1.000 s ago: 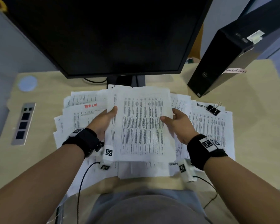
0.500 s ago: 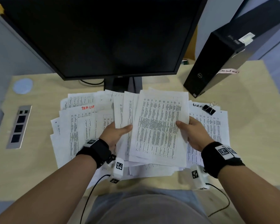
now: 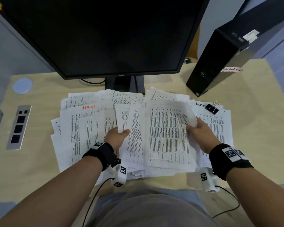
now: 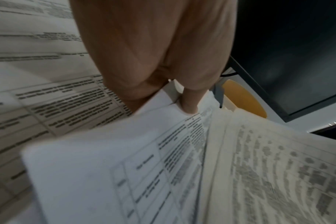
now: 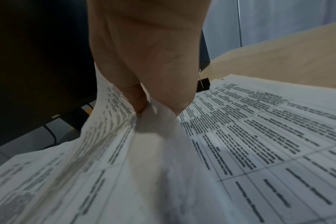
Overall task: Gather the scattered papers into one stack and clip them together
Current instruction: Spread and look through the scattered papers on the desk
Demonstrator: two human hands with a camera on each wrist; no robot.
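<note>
Many printed white papers [image 3: 82, 128] lie spread over the desk in front of the monitor. My right hand [image 3: 198, 130] pinches the right edge of a lifted bundle of sheets [image 3: 167, 136], thumb on top; the paper [image 5: 153, 128] bends at the grip. My left hand [image 3: 117, 135] grips the near edge of a few sheets [image 3: 123, 117] left of that bundle, thumb over the paper [image 4: 125, 144]. A black binder clip [image 3: 212, 108] lies on the papers at the far right, apart from both hands, and its edge [image 5: 203, 84] shows behind my right fingers.
A black monitor [image 3: 105, 35] stands right behind the papers on its stand [image 3: 125, 84]. A black computer tower [image 3: 223, 59] stands at the back right. A grey socket panel [image 3: 20, 126] and a round cap [image 3: 22, 85] sit in the desk at the left. Bare desk [image 3: 256, 120] lies to the right.
Both hands have shifted right with the bundle. The left hand has let go of the bundle's left edge and taken hold of other sheets beside it. The right edge now curls under my right thumb.
</note>
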